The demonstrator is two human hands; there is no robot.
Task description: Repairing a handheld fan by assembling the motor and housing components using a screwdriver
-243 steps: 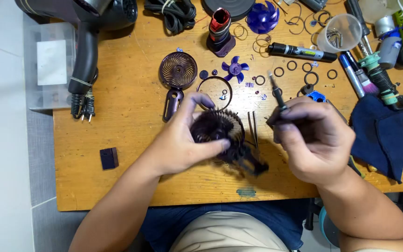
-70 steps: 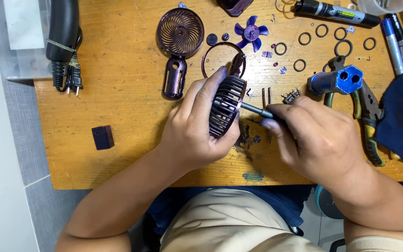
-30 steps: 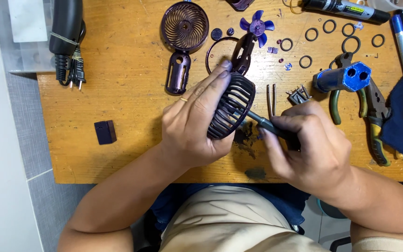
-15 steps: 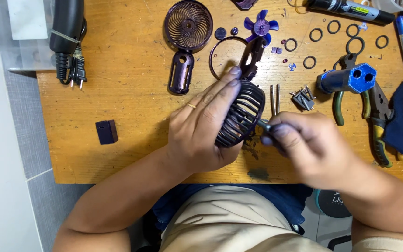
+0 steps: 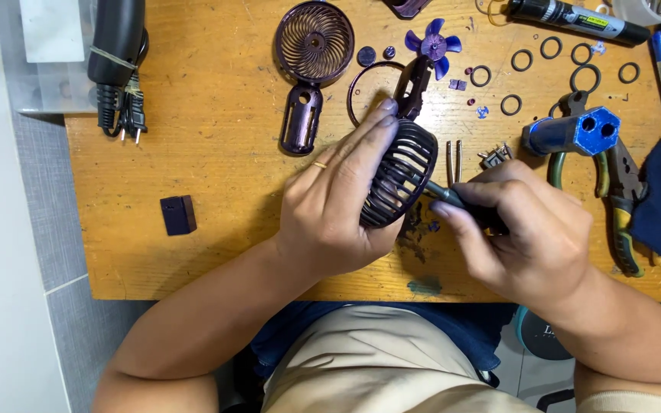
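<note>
A dark fan cage [image 5: 401, 177] is clamped in the left hand [image 5: 338, 206] while a screwdriver [image 5: 453, 200], gripped by the right hand [image 5: 529, 229], is pressed in from four o'clock, other fan parts lying loose on the desk [image 5: 223, 115].

A worn wooden table [image 5: 216, 252] is seen from straight above, its top scratched and stained, lit evenly with soft shadows. Left of the table, a floor of grey tiles [image 5: 17, 252] with pale grout lines is laid. A clear plastic box [image 5: 47, 73] is parked just beside the table's upper left corner.
</note>
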